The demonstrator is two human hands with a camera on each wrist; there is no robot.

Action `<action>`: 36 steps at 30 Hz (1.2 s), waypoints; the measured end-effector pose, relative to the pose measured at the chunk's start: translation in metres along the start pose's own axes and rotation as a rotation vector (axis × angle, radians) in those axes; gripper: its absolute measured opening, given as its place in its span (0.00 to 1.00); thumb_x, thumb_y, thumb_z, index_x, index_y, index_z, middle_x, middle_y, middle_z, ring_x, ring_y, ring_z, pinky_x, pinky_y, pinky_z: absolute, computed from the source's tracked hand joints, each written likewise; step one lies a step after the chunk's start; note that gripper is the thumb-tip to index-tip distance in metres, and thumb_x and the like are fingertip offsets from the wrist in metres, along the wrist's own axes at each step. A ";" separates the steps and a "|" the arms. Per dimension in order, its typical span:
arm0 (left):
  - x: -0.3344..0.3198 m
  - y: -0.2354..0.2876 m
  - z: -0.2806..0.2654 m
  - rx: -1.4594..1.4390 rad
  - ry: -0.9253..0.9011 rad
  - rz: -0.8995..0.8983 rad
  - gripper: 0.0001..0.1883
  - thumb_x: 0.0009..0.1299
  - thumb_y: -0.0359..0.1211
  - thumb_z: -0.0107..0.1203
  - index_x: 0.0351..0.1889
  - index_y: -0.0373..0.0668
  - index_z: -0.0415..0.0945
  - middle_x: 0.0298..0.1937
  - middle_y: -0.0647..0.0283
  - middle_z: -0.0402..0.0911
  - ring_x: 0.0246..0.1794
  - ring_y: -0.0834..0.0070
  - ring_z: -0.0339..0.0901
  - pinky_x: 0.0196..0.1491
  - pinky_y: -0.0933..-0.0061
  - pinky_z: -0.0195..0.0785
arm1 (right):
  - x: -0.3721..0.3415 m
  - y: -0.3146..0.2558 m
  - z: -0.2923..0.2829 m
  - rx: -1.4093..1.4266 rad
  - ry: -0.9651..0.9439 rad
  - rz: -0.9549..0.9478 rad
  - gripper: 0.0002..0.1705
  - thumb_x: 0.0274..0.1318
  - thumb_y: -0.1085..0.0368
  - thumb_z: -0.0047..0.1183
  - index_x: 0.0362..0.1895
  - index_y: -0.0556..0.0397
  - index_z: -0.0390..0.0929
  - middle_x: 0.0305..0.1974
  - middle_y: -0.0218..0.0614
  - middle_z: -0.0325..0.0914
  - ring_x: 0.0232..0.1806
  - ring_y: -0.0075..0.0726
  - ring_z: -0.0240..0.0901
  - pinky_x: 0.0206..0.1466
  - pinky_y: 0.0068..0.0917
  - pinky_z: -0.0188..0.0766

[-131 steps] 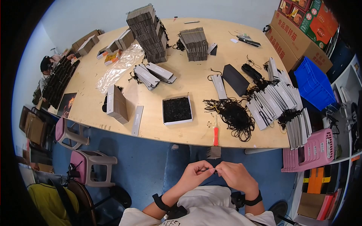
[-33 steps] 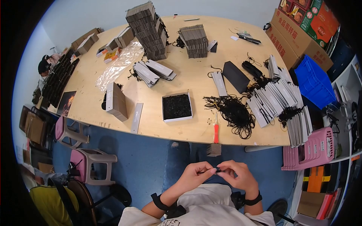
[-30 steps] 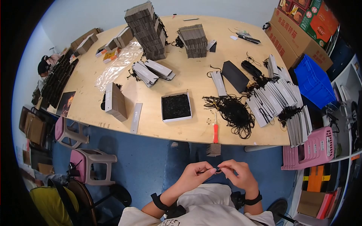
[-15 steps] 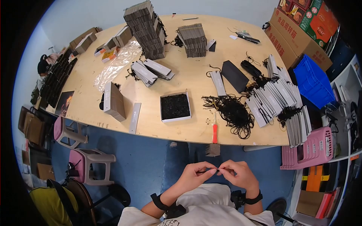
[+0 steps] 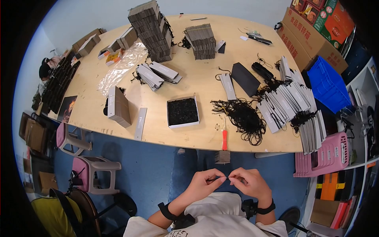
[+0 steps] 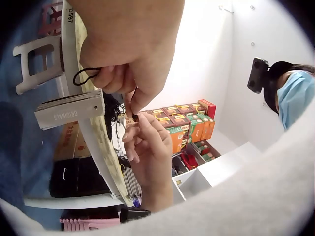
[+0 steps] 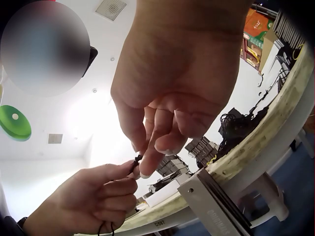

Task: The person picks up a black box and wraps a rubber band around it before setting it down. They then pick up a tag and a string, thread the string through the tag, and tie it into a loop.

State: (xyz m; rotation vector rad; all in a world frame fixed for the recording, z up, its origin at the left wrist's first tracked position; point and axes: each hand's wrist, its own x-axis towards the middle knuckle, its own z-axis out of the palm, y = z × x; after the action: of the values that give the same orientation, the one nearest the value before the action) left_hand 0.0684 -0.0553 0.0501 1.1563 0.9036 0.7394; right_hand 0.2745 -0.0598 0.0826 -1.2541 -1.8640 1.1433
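In the head view my left hand [image 5: 205, 183] and right hand [image 5: 250, 183] meet in front of my lap, thumbs and fingertips pinched close together. The left fingers grip a thin black cord [image 6: 78, 73]; a loop of it hangs out of that hand in the left wrist view. A small dark knot of this cord [image 7: 137, 160] sits at the tips of both hands in the right wrist view, with the right thumb and finger pinching it. Beyond my hands, at the table's near edge, is a small stack of grey tags [image 5: 222, 157], lettered ORIGINALS in the left wrist view.
On the table [image 5: 166, 136] lie a white box of black bits [image 5: 183, 111], an orange-handled tool [image 5: 224, 138], a tangle of black cords [image 5: 242, 120] and many grey tags [image 5: 284, 104]. Tall stacks [image 5: 152, 33] stand behind. A pink stool [image 5: 94, 170] is at left.
About a second ago a dark bunch of cord showed between the fingertips, and the right fingers were more spread. Now the cord is barely visible there, with a narrow gap between the hands.
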 end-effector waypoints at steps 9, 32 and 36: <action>0.000 0.006 -0.001 0.151 0.012 0.040 0.06 0.70 0.28 0.57 0.39 0.34 0.80 0.21 0.77 0.68 0.22 0.92 0.55 0.23 0.84 0.47 | 0.002 0.001 -0.001 -0.105 -0.032 -0.031 0.06 0.57 0.67 0.58 0.35 0.56 0.74 0.19 0.39 0.76 0.19 0.39 0.75 0.24 0.28 0.69; 0.002 0.005 -0.006 0.159 -0.046 0.047 0.06 0.70 0.29 0.57 0.38 0.35 0.79 0.20 0.74 0.68 0.21 0.91 0.56 0.23 0.83 0.48 | 0.004 -0.007 -0.003 -0.293 -0.057 -0.149 0.04 0.57 0.67 0.55 0.34 0.52 0.75 0.21 0.41 0.76 0.22 0.46 0.75 0.25 0.35 0.69; 0.001 0.011 -0.002 0.237 -0.005 0.108 0.06 0.68 0.30 0.59 0.39 0.36 0.79 0.18 0.74 0.65 0.19 0.90 0.54 0.22 0.82 0.47 | 0.002 -0.003 0.000 -0.239 -0.059 -0.090 0.05 0.58 0.66 0.54 0.34 0.53 0.75 0.20 0.41 0.76 0.21 0.47 0.75 0.24 0.35 0.69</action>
State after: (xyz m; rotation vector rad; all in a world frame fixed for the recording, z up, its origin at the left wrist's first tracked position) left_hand 0.0664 -0.0510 0.0605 1.4243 0.9483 0.7293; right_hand 0.2723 -0.0583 0.0854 -1.2605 -2.1289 0.9398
